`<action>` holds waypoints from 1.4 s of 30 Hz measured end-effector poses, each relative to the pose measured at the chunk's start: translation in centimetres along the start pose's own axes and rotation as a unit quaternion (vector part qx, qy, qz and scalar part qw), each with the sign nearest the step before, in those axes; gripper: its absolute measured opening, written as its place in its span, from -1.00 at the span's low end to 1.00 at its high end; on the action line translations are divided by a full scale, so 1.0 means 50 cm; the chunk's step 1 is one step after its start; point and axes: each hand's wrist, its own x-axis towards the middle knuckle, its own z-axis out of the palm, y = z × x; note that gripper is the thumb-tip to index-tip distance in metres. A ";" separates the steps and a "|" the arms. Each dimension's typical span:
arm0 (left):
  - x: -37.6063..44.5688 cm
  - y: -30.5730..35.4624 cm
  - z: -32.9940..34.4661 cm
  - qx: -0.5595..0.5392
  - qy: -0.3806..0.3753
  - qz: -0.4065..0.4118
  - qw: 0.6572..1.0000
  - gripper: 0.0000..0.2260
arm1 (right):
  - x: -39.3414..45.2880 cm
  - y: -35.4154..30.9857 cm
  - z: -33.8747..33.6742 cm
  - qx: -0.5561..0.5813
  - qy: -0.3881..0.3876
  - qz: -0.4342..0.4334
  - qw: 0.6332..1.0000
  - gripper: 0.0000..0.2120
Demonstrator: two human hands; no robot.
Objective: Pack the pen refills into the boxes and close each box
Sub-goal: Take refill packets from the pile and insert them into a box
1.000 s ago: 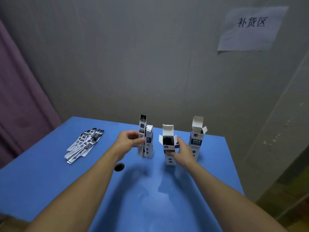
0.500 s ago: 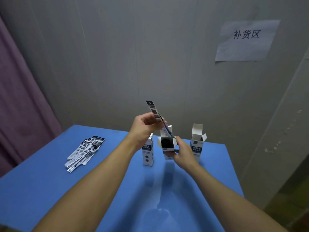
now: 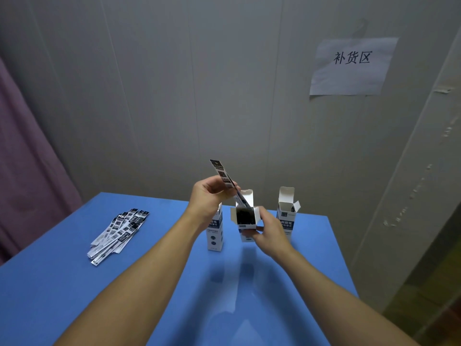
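Two hands share the step: the right hand grips the open middle box to steady it. The left hand pinches a refill packet, tilted so its lower end apparently enters the mouth.

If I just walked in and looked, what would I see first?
Probably the two hands in the middle: the left hand tips a refill packet into the open box, which the right hand steadies on the blue table. After that, the white paper sign high on the wall to the right, and the pile of refill packets lying on the table's left side.
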 end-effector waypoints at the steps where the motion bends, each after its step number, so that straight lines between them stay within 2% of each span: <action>1: 0.000 -0.003 -0.003 0.000 0.005 0.000 1.000 -0.83 | -0.002 0.001 0.000 -0.001 -0.001 0.000 1.000 -0.65; 10: -0.009 -0.021 0.001 -0.037 0.023 -0.011 0.999 -0.80 | -0.006 -0.002 0.007 -0.010 0.000 0.005 1.000 -0.67; 15: -0.012 -0.026 0.001 -0.002 0.025 -0.021 0.999 -0.78 | -0.006 -0.007 0.011 -0.012 0.000 0.003 1.000 -0.68; 20: -0.020 -0.025 -0.005 0.073 -0.005 -0.021 0.997 -0.80 | -0.006 -0.013 0.015 -0.012 -0.009 -0.003 1.000 -0.65; 22: -0.022 -0.033 -0.011 0.150 -0.033 -0.023 0.988 -0.82 | -0.006 -0.016 0.017 -0.013 -0.014 -0.004 1.000 -0.64; 25: -0.018 -0.056 -0.018 0.289 -0.074 0.011 0.954 -0.86 | -0.004 -0.023 0.020 -0.016 -0.013 -0.007 1.000 -0.66; 29: -0.018 -0.064 -0.018 0.313 -0.094 0.002 0.945 -0.79 | -0.002 -0.025 0.025 -0.036 -0.015 0.005 0.999 -0.73; 32: -0.020 -0.057 -0.020 0.326 -0.107 -0.012 0.939 -0.84 | -0.002 -0.026 0.023 -0.039 -0.017 0.020 0.999 -0.72; 36: -0.025 -0.044 -0.025 0.309 -0.116 0.002 0.944 -0.63 | -0.001 -0.026 0.023 -0.044 -0.023 0.025 0.998 -0.63; 39: -0.025 -0.039 -0.026 0.276 -0.106 0.019 0.955 -0.74 | -0.001 -0.023 0.024 -0.048 -0.021 0.034 0.998 -0.62; 42: -0.020 -0.050 -0.023 0.313 -0.095 0.036 0.944 -0.91 | -0.002 -0.021 0.023 -0.051 -0.024 0.036 0.998 -0.63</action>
